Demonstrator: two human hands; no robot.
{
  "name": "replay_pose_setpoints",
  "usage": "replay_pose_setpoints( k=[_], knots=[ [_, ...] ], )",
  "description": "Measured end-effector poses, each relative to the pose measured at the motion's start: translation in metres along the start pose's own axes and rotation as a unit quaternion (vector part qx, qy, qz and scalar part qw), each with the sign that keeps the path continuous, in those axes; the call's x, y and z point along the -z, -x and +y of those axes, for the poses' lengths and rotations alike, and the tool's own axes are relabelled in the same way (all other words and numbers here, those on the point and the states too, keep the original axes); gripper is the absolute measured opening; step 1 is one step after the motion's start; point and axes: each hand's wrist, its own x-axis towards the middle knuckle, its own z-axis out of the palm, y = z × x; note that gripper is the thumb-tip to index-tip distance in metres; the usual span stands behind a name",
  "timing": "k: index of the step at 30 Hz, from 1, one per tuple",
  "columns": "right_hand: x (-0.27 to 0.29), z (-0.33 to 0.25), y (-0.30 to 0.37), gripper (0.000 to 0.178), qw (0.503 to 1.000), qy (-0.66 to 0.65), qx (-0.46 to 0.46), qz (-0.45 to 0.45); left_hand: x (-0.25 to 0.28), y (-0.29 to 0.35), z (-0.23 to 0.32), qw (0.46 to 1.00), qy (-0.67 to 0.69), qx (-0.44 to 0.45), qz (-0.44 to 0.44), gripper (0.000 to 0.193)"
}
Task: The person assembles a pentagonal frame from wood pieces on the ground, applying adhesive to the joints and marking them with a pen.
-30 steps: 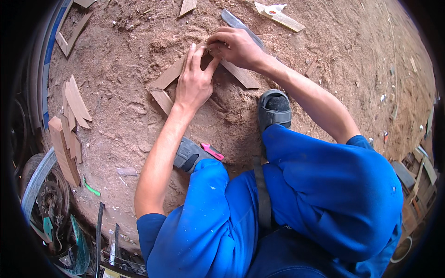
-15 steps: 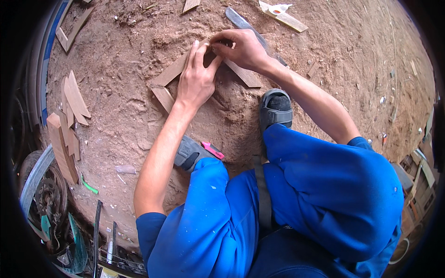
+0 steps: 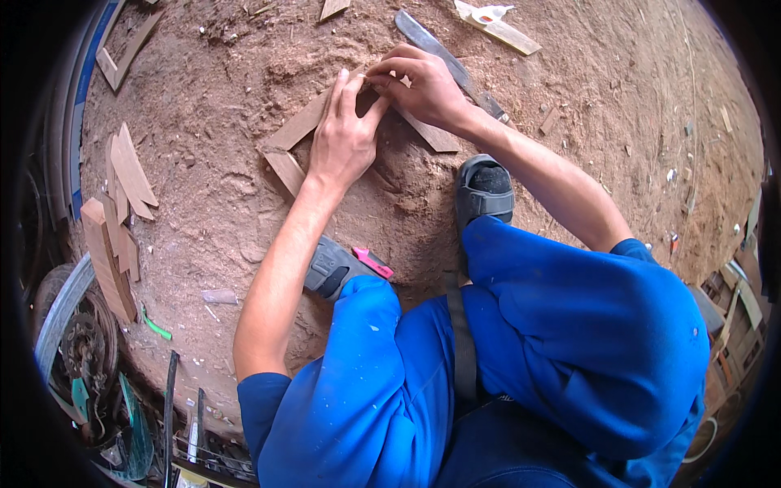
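Fine fingertip work seems in hand where the wooden strips (image 3: 297, 124) on the dirt ground (image 3: 228, 203) converge, calling for a steady corner. The left hand (image 3: 346, 142) spreads thumb and fingers there; the right hand (image 3: 427, 89) curls its fingers nearly together. Fingers hide the meeting point, so I cannot tell what either grips.

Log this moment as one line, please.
left hand: at corner of wooden strips | right hand: at same corner, any held item unclear | large knife: lying beyond right hand
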Motion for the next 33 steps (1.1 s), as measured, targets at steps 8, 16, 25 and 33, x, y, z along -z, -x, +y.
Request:
replay_pose_setpoints(
  k=[8,16,25,33],
  knots=[
    [0.005,0.002,0.010,0.028,0.996,0.071,0.057,-0.023,0.000,0.000,-0.001,1.000,-0.005,-0.002,0.000,0.039],
    [0.012,0.013,0.020,0.032,0.985,0.132,0.114,-0.015,0.002,-0.002,0.000,1.000,-0.014,-0.004,-0.007,0.029],
    [0.010,0.015,0.020,0.036,0.985,0.145,0.094,-0.032,0.001,-0.001,0.000,1.000,-0.018,-0.003,-0.010,0.033],
    [0.009,0.029,0.021,0.036,0.988,0.152,0.034,0.023,-0.003,0.001,-0.001,1.000,-0.023,0.000,-0.010,0.061]
  ],
)
